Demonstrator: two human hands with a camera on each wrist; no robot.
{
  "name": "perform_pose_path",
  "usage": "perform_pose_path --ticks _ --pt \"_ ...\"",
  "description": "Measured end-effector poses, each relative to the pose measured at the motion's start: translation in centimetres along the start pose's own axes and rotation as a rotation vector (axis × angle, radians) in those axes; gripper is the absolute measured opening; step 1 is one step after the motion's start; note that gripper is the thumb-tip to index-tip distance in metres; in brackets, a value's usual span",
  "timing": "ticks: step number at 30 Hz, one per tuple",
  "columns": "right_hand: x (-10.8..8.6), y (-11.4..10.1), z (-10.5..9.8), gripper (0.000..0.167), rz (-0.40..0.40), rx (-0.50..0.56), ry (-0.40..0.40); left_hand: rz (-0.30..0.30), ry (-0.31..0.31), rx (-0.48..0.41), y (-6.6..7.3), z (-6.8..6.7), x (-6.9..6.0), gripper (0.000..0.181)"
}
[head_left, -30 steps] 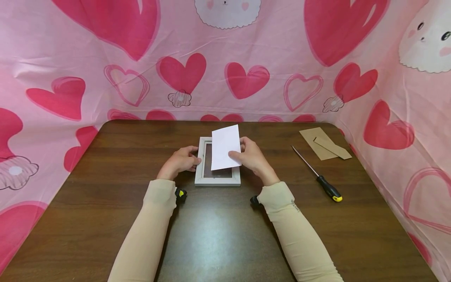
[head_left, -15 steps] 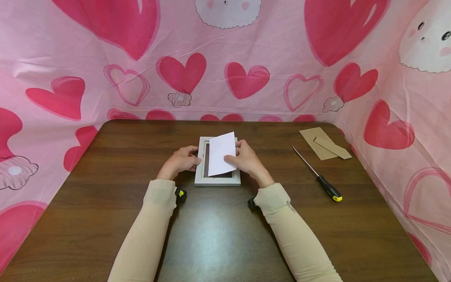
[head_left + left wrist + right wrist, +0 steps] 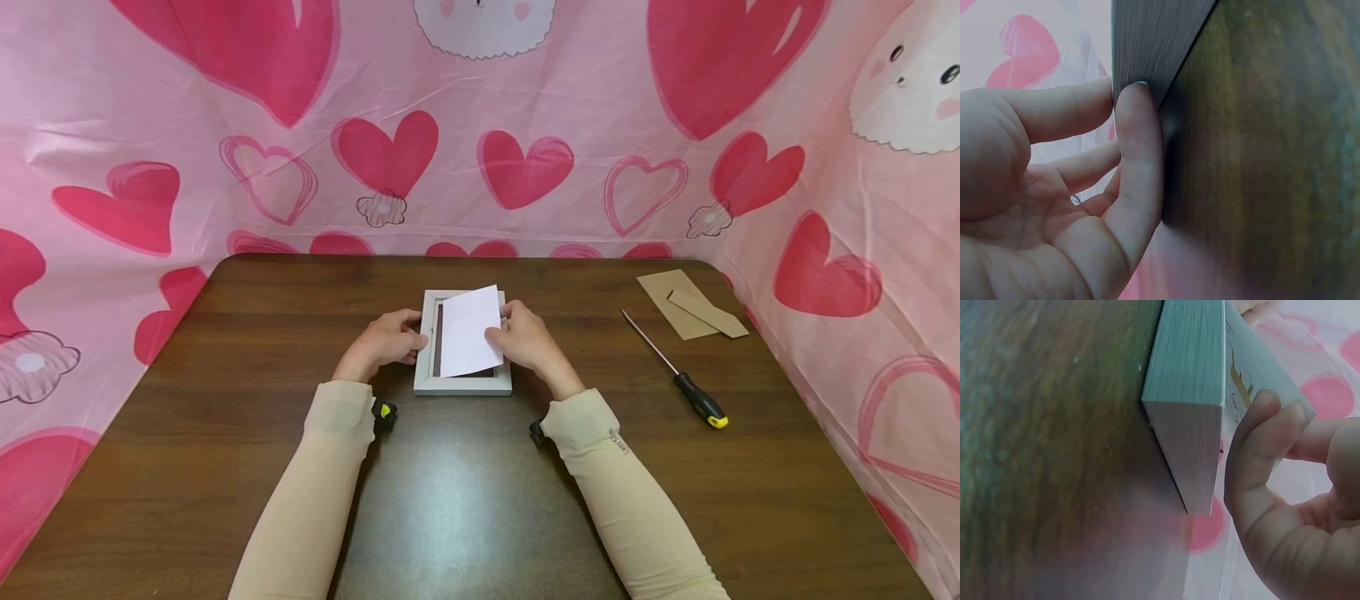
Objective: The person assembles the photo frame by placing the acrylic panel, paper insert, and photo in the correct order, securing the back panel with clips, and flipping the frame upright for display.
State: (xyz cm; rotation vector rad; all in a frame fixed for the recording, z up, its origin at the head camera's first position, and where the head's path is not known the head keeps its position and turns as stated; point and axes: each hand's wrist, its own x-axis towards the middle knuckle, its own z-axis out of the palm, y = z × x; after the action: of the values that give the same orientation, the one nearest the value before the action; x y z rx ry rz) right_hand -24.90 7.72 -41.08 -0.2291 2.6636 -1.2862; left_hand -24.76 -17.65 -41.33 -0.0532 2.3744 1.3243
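Note:
A light grey picture frame lies on the wooden table, its recess facing up with a dark area inside. My left hand holds the frame's left edge; in the left wrist view its fingers touch the frame's side wall. Over the recess, slightly tilted and turned, is a white-backed picture card. My right hand pinches the card's right edge, thumb on top. From the right wrist view, the card's underside shows a golden-brown print, and the card stands raised above the frame on that side.
At the right lies a screwdriver with a black and yellow handle. Behind it rests a brown backing board with a flap-like strip. A pink heart-patterned cloth surrounds the table's back and sides.
My right hand has brought the card left and down, so it covers more of the frame's recess and lies flatter. The left hand and the frame have stayed in place.

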Motion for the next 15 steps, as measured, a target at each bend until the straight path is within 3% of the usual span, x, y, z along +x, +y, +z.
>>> perform_pose_path --ticks 15 --pt "-0.30 -0.54 0.11 0.053 0.010 -0.050 -0.013 0.000 -0.001 0.006 0.11 -0.02 -0.17 0.062"
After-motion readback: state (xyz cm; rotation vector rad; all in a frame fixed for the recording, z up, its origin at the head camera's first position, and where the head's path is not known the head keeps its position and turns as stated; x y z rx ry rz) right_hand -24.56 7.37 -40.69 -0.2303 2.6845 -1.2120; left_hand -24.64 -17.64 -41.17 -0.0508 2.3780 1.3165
